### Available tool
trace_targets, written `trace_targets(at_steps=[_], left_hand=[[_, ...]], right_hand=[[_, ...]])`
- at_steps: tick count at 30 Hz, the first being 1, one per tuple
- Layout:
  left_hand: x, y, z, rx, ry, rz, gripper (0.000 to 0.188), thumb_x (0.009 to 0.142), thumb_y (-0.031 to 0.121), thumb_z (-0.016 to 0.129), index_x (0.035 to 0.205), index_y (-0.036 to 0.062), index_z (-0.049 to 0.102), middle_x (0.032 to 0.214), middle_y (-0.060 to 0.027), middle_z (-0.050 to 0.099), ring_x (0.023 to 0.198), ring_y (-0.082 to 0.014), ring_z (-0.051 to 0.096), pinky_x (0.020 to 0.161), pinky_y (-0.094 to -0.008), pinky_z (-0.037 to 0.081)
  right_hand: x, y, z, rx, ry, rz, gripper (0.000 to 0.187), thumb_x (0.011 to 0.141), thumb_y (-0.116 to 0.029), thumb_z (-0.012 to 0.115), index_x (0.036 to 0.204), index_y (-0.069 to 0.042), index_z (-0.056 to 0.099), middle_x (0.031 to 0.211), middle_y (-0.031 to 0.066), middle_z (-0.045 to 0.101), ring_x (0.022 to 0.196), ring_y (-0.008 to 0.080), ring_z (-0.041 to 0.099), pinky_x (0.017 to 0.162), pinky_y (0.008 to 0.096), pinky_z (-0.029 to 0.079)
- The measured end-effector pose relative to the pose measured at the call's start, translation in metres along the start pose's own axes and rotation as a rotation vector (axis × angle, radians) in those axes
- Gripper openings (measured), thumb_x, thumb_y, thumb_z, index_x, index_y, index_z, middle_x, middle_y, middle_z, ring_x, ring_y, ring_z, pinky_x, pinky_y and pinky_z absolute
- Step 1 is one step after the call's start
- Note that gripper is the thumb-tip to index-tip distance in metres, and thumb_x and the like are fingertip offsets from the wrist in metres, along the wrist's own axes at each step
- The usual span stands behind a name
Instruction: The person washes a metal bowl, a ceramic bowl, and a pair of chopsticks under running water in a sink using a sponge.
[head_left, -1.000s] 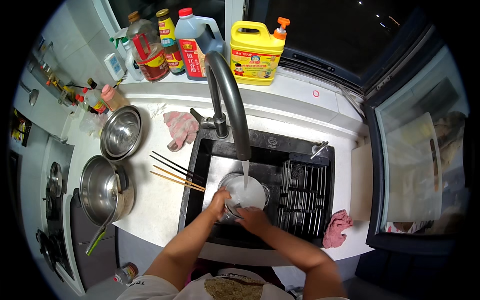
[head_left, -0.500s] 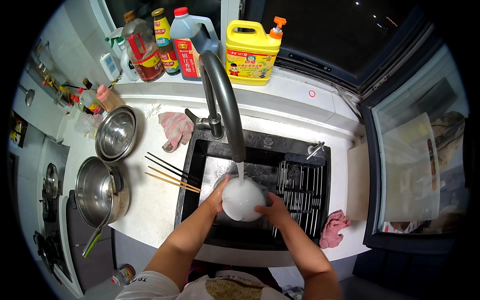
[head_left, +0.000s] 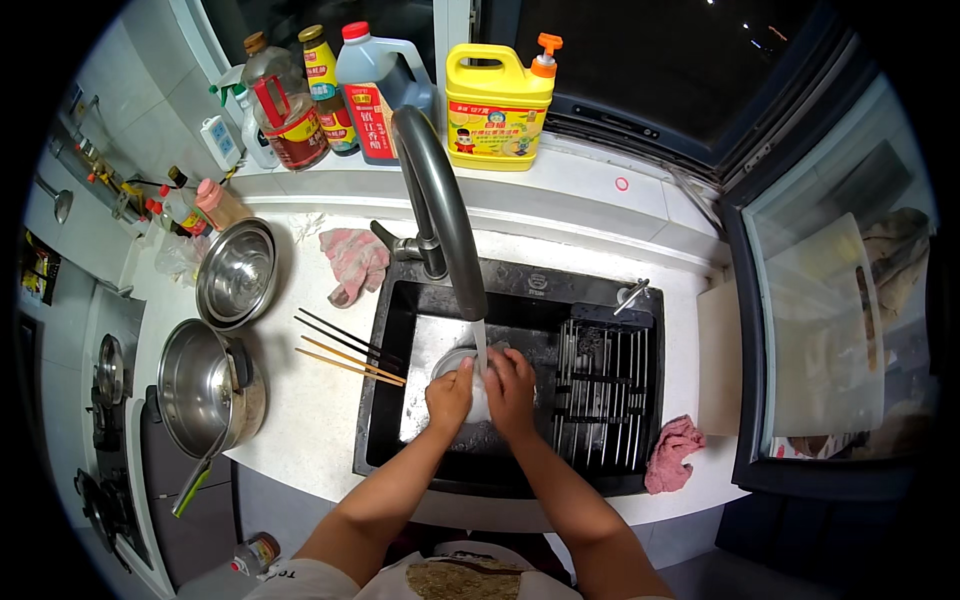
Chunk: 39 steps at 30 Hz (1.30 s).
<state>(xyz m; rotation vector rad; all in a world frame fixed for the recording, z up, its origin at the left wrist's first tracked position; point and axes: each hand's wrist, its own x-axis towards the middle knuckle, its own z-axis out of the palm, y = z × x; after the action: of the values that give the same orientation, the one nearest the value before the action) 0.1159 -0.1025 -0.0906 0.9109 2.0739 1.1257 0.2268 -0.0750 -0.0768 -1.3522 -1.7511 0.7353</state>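
A white bowl (head_left: 477,404) is low in the black sink (head_left: 540,284), mostly hidden by my hands. My left hand (head_left: 449,400) grips its left side, with the thumb up. My right hand (head_left: 511,392) is closed on the right side, its fingers close to the running water (head_left: 480,345). The stream drops from the grey faucet (head_left: 445,190) between my hands. Just behind my left hand, the rim of another round dish (head_left: 452,360) shows in the sink; its kind I cannot make out.
A metal drying rack (head_left: 605,390) fills the sink's right side. Chopsticks (head_left: 345,358) reach over its left edge. A saucepan (head_left: 200,385), a steel bowl (head_left: 237,273) and a pink cloth (head_left: 354,265) lie left; another cloth (head_left: 675,455) lies right. A yellow soap jug (head_left: 497,110) stands on the sill.
The white bowl has gone lower into the sink and is now mostly covered by my hands. My right hand has moved left and up, closer to my left hand and the water.
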Motion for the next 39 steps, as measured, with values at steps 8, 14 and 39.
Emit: trace_targets(at_steps=[8, 14, 39], left_hand=[[0.004, 0.023, -0.016, -0.959, -0.182, -0.685, 0.043, 0.091, 0.037, 0.048, 0.107, -0.0024, 0.051, 0.107, -0.0173, 0.057, 0.094, -0.0307, 0.058, 0.082, -0.0506, 0.046], [0.012, 0.046, -0.017, -0.957, -0.2, -0.707, 0.035, 0.092, 0.025, 0.047, 0.11, -0.0045, 0.047, 0.104, -0.0178, 0.056, 0.088, -0.0299, 0.059, 0.072, -0.0452, 0.051], [-0.005, 0.033, -0.071, -0.998, -0.76, -0.574, 0.03, 0.087, 0.014, 0.056, 0.113, 0.0013, 0.052, 0.103, -0.0091, 0.061, 0.094, -0.0193, 0.06, 0.085, -0.0346, 0.046]], right_hand=[[-0.019, 0.054, 0.012, 0.932, -0.021, 0.861, 0.049, 0.093, -0.043, 0.038, 0.122, -0.004, 0.045, 0.119, 0.0087, 0.049, 0.107, 0.0224, 0.048, 0.088, 0.0341, 0.04], [-0.046, -0.016, 0.025, 0.1, 0.094, 0.191, 0.044, 0.088, -0.023, 0.047, 0.127, -0.002, 0.042, 0.133, 0.0201, 0.033, 0.123, 0.0371, 0.031, 0.102, 0.0442, 0.026], [0.007, 0.012, -0.027, 1.052, -0.303, 1.109, 0.045, 0.09, -0.043, 0.045, 0.112, -0.005, 0.054, 0.102, 0.0084, 0.059, 0.096, 0.0217, 0.056, 0.086, 0.0336, 0.043]])
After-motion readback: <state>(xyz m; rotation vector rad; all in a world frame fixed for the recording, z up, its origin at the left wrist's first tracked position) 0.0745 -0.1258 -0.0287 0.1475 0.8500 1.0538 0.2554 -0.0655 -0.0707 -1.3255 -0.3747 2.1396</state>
